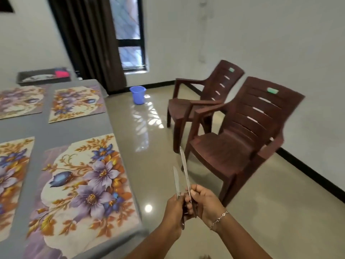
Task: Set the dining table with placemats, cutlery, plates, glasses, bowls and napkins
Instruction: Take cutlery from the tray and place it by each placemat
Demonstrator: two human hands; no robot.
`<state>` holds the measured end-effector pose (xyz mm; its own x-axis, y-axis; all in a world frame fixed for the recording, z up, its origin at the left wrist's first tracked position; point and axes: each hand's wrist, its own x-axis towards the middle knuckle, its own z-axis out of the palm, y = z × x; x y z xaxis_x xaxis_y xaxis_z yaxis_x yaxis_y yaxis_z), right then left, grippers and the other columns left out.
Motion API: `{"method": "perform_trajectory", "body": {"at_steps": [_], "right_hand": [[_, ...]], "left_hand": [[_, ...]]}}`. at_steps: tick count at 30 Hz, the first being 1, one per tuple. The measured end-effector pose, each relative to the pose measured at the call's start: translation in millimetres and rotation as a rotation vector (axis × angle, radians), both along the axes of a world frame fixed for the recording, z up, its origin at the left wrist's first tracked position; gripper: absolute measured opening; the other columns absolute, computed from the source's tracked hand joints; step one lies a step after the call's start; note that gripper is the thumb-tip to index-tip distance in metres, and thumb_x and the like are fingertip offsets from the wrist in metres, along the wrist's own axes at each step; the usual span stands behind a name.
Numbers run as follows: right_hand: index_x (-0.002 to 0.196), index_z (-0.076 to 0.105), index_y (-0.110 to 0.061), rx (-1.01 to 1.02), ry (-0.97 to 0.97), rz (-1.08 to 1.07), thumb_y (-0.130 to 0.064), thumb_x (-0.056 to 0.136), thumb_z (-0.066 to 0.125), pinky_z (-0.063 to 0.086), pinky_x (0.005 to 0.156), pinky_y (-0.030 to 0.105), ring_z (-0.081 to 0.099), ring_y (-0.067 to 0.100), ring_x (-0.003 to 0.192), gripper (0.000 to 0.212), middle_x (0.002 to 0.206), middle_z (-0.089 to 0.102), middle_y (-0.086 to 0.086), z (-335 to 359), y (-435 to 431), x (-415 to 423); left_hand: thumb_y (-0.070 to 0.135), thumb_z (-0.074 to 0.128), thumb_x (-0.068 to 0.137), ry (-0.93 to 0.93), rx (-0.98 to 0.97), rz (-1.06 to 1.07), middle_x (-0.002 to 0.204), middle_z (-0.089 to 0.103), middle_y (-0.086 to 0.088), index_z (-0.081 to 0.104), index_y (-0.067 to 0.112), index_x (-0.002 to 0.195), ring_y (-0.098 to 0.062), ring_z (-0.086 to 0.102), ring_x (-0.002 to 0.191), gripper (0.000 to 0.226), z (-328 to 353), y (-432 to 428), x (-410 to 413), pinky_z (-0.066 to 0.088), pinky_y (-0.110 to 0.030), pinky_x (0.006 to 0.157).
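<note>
Head view: this is the only camera I have, so all lines below come from it.
Left hand (174,210): lower centre of the frame. The fingers are curled round the handle of the first knife (176,181), and the blade points up.
Right hand (205,204): right beside the left hand. Thumb and fingers pinch the second knife (184,165) near where the blade meets the handle. A bracelet (218,219) is on the wrist.
Cutlery count: two knives, both held over the floor, to the right of the table edge. The blades are close together, and the second one reaches higher.
Table (56,131): grey, fills the left of the frame.
Mat count: four, flower-printed, flat on the table. They are the near-right mat (82,184), near-left mat (11,174), far-right mat (76,103) and far-left mat (18,100).
Tray (43,77): one, dark, upper left, at the far end of the table. Inside are a patterned plate and something pink; more I cannot tell.
Chairs: two, brown plastic, on the right side: a front chair (248,139) and a back chair (203,96), side by side.
Bucket (138,94): one, blue, on the floor, upper centre.
</note>
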<state>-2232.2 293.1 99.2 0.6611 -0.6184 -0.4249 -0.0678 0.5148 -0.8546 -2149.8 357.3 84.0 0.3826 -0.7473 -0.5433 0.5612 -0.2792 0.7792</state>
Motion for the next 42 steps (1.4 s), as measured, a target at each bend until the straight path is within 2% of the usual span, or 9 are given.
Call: {"method": "perform_trajectory", "body": {"at_steps": [6,9,19,22,26,32,35,38,42], "right_hand": [[0.088,0.050,-0.002,0.067,-0.056,0.218,0.001,0.097,0.034,0.047,0.042,0.025,0.055,0.017,0.047,0.019,0.057,0.054,0.008,21,-98,55],[0.086,0.048,-0.002,0.105,-0.090,0.313,0.003,0.096,0.033,0.047,0.041,0.025,0.055,0.018,0.045,0.020,0.056,0.053,0.009,32,-133,86],[0.091,0.051,-0.003,0.159,-0.060,0.664,0.000,0.097,0.034,0.048,0.045,0.025,0.059,0.016,0.050,0.018,0.062,0.060,0.007,32,-159,226],[0.092,0.051,-0.004,-0.005,-0.021,0.748,0.002,0.096,0.034,0.044,0.042,0.022,0.052,0.012,0.045,0.018,0.062,0.061,0.007,27,-159,283],[0.093,0.053,-0.010,-0.428,0.052,0.892,0.012,0.089,0.039,0.036,0.042,0.018,0.043,0.006,0.043,0.026,0.068,0.056,0.009,9,-159,350],[0.099,0.057,-0.011,-0.999,0.042,1.079,0.014,0.082,0.049,0.037,0.066,0.004,0.052,0.005,0.073,0.031,0.080,0.056,-0.005,-30,-147,411],[0.107,0.060,-0.002,-1.184,0.045,1.133,0.004,0.084,0.043,0.039,0.079,0.016,0.058,0.023,0.093,0.029,0.101,0.062,0.011,-45,-136,429],[0.113,0.059,-0.002,-1.299,0.101,1.222,-0.017,0.080,0.031,0.041,0.086,0.032,0.057,0.032,0.101,0.046,0.107,0.061,0.018,-50,-123,442],[0.123,0.052,-0.005,-1.437,0.130,1.323,-0.003,0.089,0.047,0.038,0.091,0.033,0.053,0.032,0.110,0.035,0.118,0.056,0.018,-55,-115,454]], "left_hand": [[0.014,0.037,0.100,-0.048,-0.013,0.369,0.053,0.046,0.000,0.054,0.010,0.074,-0.008,0.044,0.043,0.031,11,-83,27,0.052,-0.026,0.052],[0.009,0.036,0.098,-0.072,-0.048,0.505,0.046,0.046,0.005,0.051,0.010,0.071,-0.007,0.043,0.039,0.031,23,-111,45,0.045,-0.023,0.047],[0.013,0.045,0.096,-0.197,0.001,0.957,0.055,0.061,-0.002,0.064,0.011,0.077,-0.014,0.056,0.051,0.027,9,-127,137,0.048,-0.025,0.049],[0.016,0.038,0.101,-0.151,-0.016,1.063,0.062,0.069,-0.005,0.061,0.006,0.084,-0.012,0.057,0.047,0.030,-3,-119,174,0.046,-0.021,0.047],[0.014,0.036,0.101,-0.074,0.002,1.266,0.062,0.069,-0.007,0.058,0.000,0.090,-0.012,0.055,0.045,0.028,-8,-99,230,0.042,-0.022,0.046],[0.010,0.037,0.099,-0.177,0.086,1.445,0.065,0.068,-0.013,0.060,-0.004,0.092,-0.016,0.060,0.051,0.028,-15,-62,290,0.048,-0.024,0.052],[0.013,0.035,0.101,-0.193,0.143,1.497,0.058,0.068,-0.005,0.058,0.005,0.084,-0.011,0.057,0.048,0.030,-20,-50,301,0.045,-0.024,0.052],[0.012,0.035,0.101,-0.146,0.166,1.572,0.050,0.064,-0.002,0.057,0.003,0.084,-0.006,0.051,0.039,0.029,-28,-40,304,0.039,-0.018,0.042],[0.008,0.034,0.101,-0.079,0.190,1.685,0.047,0.062,-0.002,0.058,0.005,0.079,-0.006,0.047,0.036,0.032,-32,-37,304,0.035,-0.017,0.039]]}}
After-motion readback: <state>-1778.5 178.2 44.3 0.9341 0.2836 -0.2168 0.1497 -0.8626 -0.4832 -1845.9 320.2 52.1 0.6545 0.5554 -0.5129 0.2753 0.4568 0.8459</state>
